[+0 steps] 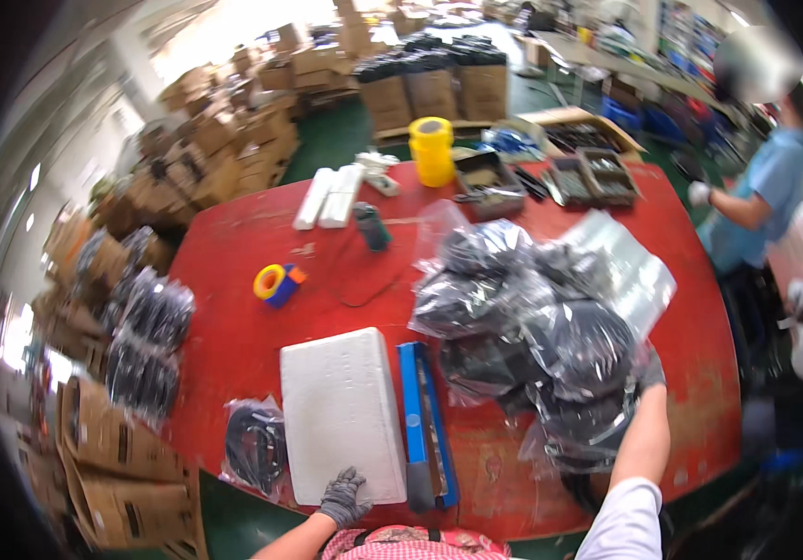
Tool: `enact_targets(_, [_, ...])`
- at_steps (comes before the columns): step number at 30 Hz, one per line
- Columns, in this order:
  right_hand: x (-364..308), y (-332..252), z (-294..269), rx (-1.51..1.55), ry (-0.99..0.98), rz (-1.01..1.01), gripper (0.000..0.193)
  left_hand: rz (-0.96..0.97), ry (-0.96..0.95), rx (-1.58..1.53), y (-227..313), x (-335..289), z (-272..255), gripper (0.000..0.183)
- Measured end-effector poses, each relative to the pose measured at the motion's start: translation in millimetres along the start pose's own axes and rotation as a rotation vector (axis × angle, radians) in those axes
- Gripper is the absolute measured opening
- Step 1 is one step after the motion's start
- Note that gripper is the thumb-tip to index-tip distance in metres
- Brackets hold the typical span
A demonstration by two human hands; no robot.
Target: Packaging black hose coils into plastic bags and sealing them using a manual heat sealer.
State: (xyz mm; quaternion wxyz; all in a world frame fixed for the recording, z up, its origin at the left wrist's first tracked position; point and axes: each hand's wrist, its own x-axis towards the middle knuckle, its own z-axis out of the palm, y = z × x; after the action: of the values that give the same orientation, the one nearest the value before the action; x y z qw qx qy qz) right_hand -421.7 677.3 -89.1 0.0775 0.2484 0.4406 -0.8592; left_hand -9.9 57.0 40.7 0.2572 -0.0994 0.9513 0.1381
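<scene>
Left hand point(345, 497) (gray-gloved) on white box point(338, 411)

Before me, one red desk point(233, 252), top scuffed in patches. Near edge: one white foam block point(341, 411), lying flat; just right of it, one long blue tray point(411, 401); to its left, one clear bag of black parts point(255, 446). Right side: heap of bagged black parts point(588, 345), clear plastic sheeting point(642, 271) beside. Left of centre: blue-and-orange tape dispenser point(280, 287); dark cylinder point(372, 228). Far edge: white strips point(341, 196), stacked yellow tape rolls point(432, 154), open bins point(609, 199).
</scene>
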Motion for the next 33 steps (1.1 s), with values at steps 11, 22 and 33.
enact_targets(11, [-48.2,-38.1,103.6,0.059,0.146,-0.387,0.048,0.042,-0.019,0.032,-9.1,0.9,16.8,0.068])
enact_targets(22, [-311.4,-30.0,377.8,-0.632,-0.261,-0.786,0.021,0.118,0.01,-0.709,6.6,15.2,-31.3,0.049])
enact_targets(33, [-500.5,62.5,381.1,-0.677,-0.668,-0.134,0.023,0.382,-0.312,-2.184,-25.8,-48.7,-99.5,0.075])
